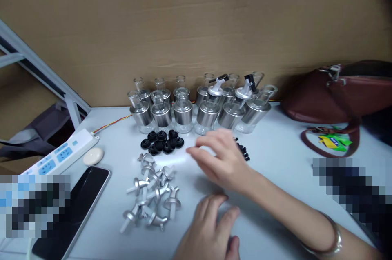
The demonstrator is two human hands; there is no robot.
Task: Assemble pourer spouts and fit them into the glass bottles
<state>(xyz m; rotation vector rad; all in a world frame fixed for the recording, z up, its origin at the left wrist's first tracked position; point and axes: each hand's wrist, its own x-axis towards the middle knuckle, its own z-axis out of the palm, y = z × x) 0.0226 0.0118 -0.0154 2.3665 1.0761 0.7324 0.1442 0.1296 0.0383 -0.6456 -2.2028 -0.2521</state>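
Observation:
My right hand (222, 160) reaches over the middle of the table, fingers spread and slightly bent, with nothing visible in them. It partly covers a group of small black parts (244, 152). Nearer to me, my left hand (210, 227) is low over the table, its loosely bent fingers and thumb apart and no object showing between them. To its left lies a loose pile of silver pourer spouts (157, 192). Black ribbed stoppers (162, 141) form a heap behind the spouts. Two glass bottles carry fitted pourer tops (217, 88) with black levers.
Glass bottles with metal bands (183, 112) stand in two rows against the cardboard wall (153, 27). At left are a power strip (64, 152), a white round object (93, 156) and a phone (82, 207). A brown bag (330, 94) and a green-yellow packet (335, 142) sit right.

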